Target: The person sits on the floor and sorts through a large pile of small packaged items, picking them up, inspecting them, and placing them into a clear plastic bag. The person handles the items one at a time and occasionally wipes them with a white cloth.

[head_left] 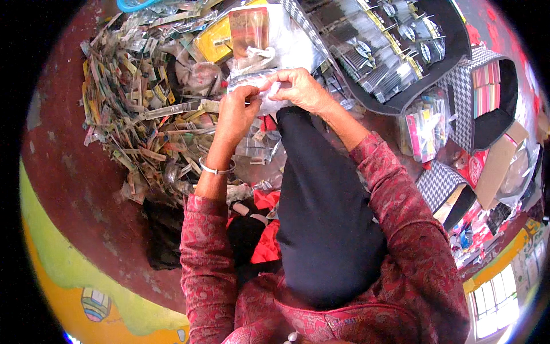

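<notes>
My two hands meet over the raised knee of my dark trousers (321, 189). My right hand (301, 89) is closed in a pinch, a small white piece (274, 90) showing at its thumb and fingertips. My left hand (239, 108) is closed beside it, thumb against curled fingers; what its fingertips hold, if anything, is too small to make out. Whitish see-through plastic (269, 107) lies just below the fingers, and I cannot tell whether they touch it. Behind the hands are a white bag (289, 43), a yellow box (215, 43) and a white knotted cloth strip (256, 59).
To the left spreads a large heap of used wrappers and paper scraps (154, 137). A black-lined case (395, 106) with packaged items stands at the far right. Nearer are a clear pack of colourful items (424, 129), houndstooth boxes (438, 179) and a cardboard piece (497, 172). Red cloth (266, 243) lies beside my leg.
</notes>
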`<state>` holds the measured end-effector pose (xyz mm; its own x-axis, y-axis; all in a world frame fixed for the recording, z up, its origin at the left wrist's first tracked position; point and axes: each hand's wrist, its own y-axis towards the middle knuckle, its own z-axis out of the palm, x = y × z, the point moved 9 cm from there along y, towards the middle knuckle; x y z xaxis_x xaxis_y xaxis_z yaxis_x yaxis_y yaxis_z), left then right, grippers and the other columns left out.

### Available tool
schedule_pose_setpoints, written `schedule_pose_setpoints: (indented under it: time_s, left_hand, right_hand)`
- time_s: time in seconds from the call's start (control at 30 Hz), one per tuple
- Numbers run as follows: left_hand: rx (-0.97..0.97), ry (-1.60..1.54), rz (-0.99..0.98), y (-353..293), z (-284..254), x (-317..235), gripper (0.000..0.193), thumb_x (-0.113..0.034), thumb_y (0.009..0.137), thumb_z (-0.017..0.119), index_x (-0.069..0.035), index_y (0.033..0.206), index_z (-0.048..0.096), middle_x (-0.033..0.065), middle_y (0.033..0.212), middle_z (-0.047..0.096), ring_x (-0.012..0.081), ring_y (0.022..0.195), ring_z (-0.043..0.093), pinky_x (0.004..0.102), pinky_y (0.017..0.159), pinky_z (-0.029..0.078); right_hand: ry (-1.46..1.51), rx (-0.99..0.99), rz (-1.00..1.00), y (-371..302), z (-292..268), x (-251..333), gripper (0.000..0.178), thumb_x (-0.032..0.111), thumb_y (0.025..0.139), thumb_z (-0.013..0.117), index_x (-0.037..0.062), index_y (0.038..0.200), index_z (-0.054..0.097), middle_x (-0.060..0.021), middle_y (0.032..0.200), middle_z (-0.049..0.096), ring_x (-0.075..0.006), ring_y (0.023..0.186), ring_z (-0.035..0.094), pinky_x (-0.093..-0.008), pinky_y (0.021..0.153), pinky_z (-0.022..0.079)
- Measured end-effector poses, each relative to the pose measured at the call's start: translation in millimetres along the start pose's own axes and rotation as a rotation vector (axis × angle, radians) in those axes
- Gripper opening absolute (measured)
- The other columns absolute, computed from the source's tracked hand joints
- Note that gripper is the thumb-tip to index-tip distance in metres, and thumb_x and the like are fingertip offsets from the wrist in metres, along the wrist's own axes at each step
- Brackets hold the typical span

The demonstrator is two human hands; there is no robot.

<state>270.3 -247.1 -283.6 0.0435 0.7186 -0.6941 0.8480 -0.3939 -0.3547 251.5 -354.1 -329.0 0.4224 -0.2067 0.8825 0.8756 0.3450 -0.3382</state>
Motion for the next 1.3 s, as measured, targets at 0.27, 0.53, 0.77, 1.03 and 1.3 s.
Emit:
schedule_pose_setpoints:
  time_s: [0.27, 0.53, 0.77, 1.03, 1.3]
  left_hand:
    - [-0.133, 0.144, -0.041, 6.3, -26.8, -7.7, 0.013, -0.002, 0.069, 0.060, -0.001, 0.082, 0.062, 0.0147, 0.079, 0.062, 0.0260, 0.070, 0.061, 0.0331, 0.063, 0.047]
    - [-0.115, 0.248, -0.097, 9.4, -9.8, 46.9, 0.010, 0.003, 0.065, 0.054, 0.001, 0.071, 0.061, 0.0196, 0.073, 0.059, 0.0345, 0.073, 0.058, 0.0393, 0.065, 0.044]
    - [-0.062, 0.300, 0.107, 1.5, -24.4, 3.9, 0.015, 0.000, 0.071, 0.052, -0.001, 0.085, 0.057, 0.0167, 0.078, 0.057, 0.0332, 0.073, 0.056, 0.0394, 0.064, 0.044]
    - [-0.019, 0.533, 0.011, -8.7, -13.5, -9.6, 0.008, -0.005, 0.075, 0.049, 0.001, 0.075, 0.053, 0.0200, 0.075, 0.056, 0.0381, 0.068, 0.057, 0.0450, 0.060, 0.045]
    - [-0.019, 0.102, -0.049, -0.8, -12.7, -13.4, 0.018, -0.015, 0.076, 0.057, 0.002, 0.071, 0.055, 0.0201, 0.065, 0.057, 0.0355, 0.064, 0.057, 0.0414, 0.056, 0.044]
  right_hand:
    - [-0.084, -0.049, -0.048, -3.2, -9.5, 6.1, 0.018, 0.016, 0.078, 0.059, 0.0018, 0.087, 0.065, -0.0045, 0.088, 0.061, -0.0123, 0.084, 0.055, -0.0260, 0.078, 0.042]
    - [-0.690, -0.306, -0.239, -36.4, -42.9, -10.0, 0.018, 0.025, 0.067, 0.065, 0.0090, 0.075, 0.067, -0.0074, 0.095, 0.056, -0.0232, 0.094, 0.051, -0.0339, 0.082, 0.039]
    - [-0.625, -0.205, -0.299, -29.1, -22.2, 36.0, 0.015, 0.019, 0.077, 0.058, 0.0067, 0.082, 0.065, -0.0063, 0.089, 0.060, -0.0237, 0.089, 0.054, -0.0330, 0.080, 0.042]
    - [-0.092, -0.114, -0.151, 14.4, 2.8, 6.7, 0.017, 0.014, 0.085, 0.050, 0.0023, 0.086, 0.062, -0.0042, 0.066, 0.060, -0.0098, 0.063, 0.057, -0.0251, 0.061, 0.046]
    - [-0.197, -0.313, -0.018, 29.8, -16.6, -10.1, 0.018, 0.017, 0.078, 0.059, -0.0005, 0.075, 0.059, -0.0073, 0.060, 0.058, -0.0110, 0.051, 0.056, -0.0250, 0.048, 0.046]
